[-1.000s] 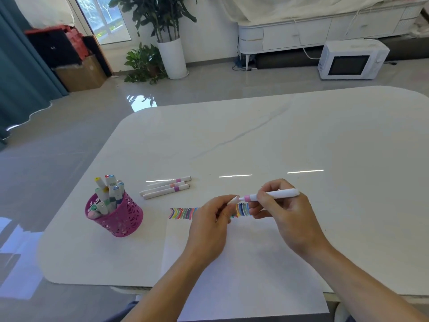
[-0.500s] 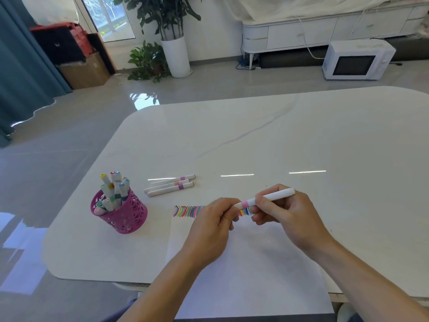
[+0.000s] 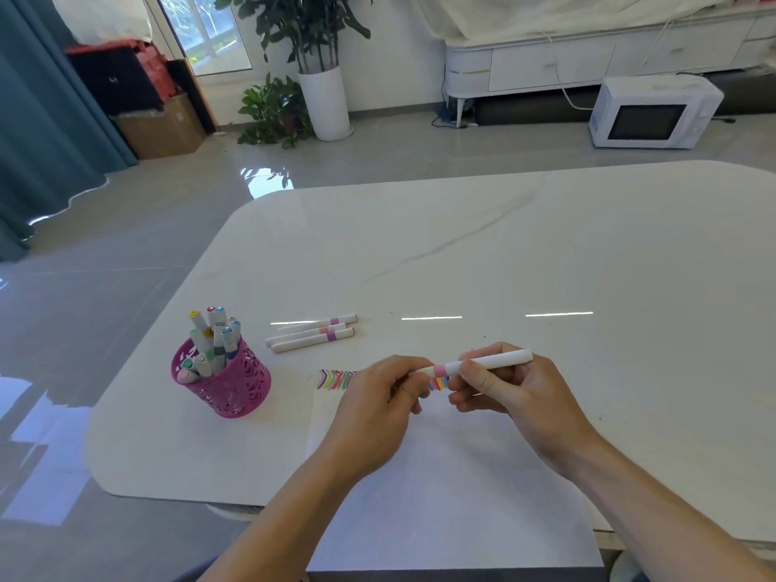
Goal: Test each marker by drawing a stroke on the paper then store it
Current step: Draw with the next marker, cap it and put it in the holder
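A: Where is the marker (image 3: 483, 363)?
B: Level, just above the striped top edge of the paper (image 3: 453, 497); the right hand (image 3: 516, 392) curls round its barrel; the left hand (image 3: 378, 405) pinches its cap end.
A: And elsewhere?
B: On the table (image 3: 546, 254), three markers (image 3: 313, 331) lie together; others stand in the pink cup (image 3: 226, 384).

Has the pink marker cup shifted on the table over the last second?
No. The pink cup sits where it did, left of the three loose markers and nearer the person. Only the camera view shifted.
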### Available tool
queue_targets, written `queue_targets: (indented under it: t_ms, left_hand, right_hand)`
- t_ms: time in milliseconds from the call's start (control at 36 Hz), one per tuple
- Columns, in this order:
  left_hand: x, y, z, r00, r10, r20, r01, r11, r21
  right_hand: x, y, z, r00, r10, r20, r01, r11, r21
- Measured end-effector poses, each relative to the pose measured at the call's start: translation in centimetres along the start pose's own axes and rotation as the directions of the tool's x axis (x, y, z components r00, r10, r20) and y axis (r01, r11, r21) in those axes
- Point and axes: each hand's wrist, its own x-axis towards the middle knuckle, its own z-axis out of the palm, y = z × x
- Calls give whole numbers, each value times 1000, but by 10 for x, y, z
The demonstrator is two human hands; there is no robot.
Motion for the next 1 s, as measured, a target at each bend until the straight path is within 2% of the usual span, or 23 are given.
queue_targets:
  t_ms: [83,194,333,417,472,528,583,722,1000]
  left_hand:
    - [-2,5,-10,998,-39,-46,32,988,-151]
    - [-4,9,-30,973,-113,-200,28,924,-382]
    - [-9,11,-58,918,-103,-384,-74,905,-418]
    - [-14,9,-74,842,-44,-538,-134,949,-286]
    - [-18,7,-85,770,76,-633,-141,989,-53]
    - [-22,6,-96,703,222,-676,-126,974,189]
    - [-26,4,-104,663,296,-688,-118,948,295]
    - [-28,-3,-117,625,310,-716,-74,937,341]
    - [-30,-15,-128,694,140,-706,121,944,306]
  right_hand:
    - [3,-2,2,1000,1,28,0,998,-59]
    - [2,3,7,999,42,10,-40,992,-121]
    - [-1,10,9,997,74,28,-67,977,-200]
    - [-1,11,10,996,75,42,-63,969,-237]
    - [-1,12,11,996,75,46,-61,965,-253]
    - [-2,13,12,996,73,50,-57,961,-271]
    - [-2,14,13,996,74,53,-56,955,-291]
    - [-2,17,14,995,80,57,-57,945,-322]
    - [-2,25,15,992,92,87,-52,921,-387]
